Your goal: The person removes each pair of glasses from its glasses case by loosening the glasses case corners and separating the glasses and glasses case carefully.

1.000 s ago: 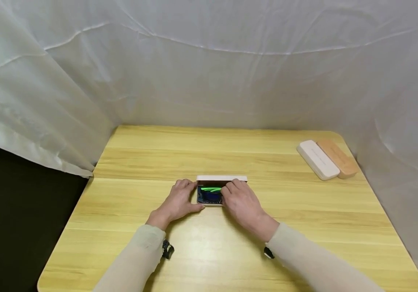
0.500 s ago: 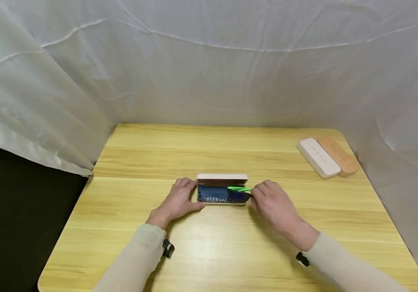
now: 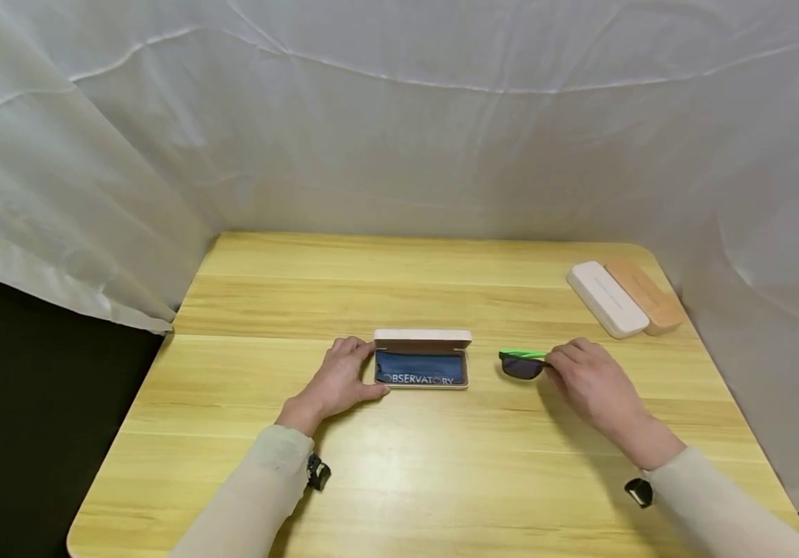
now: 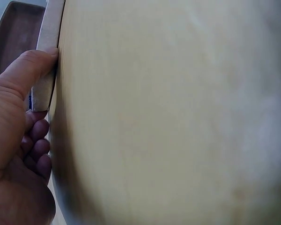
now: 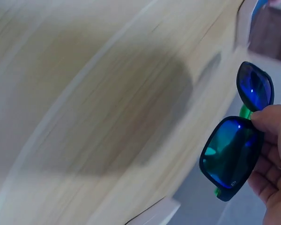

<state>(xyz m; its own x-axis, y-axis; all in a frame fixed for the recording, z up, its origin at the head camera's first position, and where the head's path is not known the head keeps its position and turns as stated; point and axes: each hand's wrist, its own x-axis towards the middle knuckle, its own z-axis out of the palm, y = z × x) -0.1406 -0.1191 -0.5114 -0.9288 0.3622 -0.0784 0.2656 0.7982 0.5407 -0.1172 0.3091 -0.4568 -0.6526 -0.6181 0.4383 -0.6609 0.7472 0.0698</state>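
Note:
An open white glasses case (image 3: 423,336) stands at mid-table in the head view, with a dark blue cloth (image 3: 418,366) lettered "OBSERVATORY" lying inside. My left hand (image 3: 335,383) grips its left end, the thumb along the front wall and the fingers at the end and back. To the right of the case, my right hand (image 3: 596,390) holds sunglasses (image 3: 521,367) above the table. Seen from the right wrist, the sunglasses (image 5: 232,152) have dark frames, blue-green mirrored lenses and bright green temples. Thumb and fingers pinch them near the bridge; the temples look folded.
A second white case (image 3: 608,299) and an orange case (image 3: 645,297) lie side by side, closed, at the back right of the wooden table (image 3: 399,480). A pale curtain (image 3: 399,155) hangs behind the table and along its sides.
My right hand has lifted the sunglasses out of the case and carried them to the right, uncovering the blue cloth. The left hand stays on the case.

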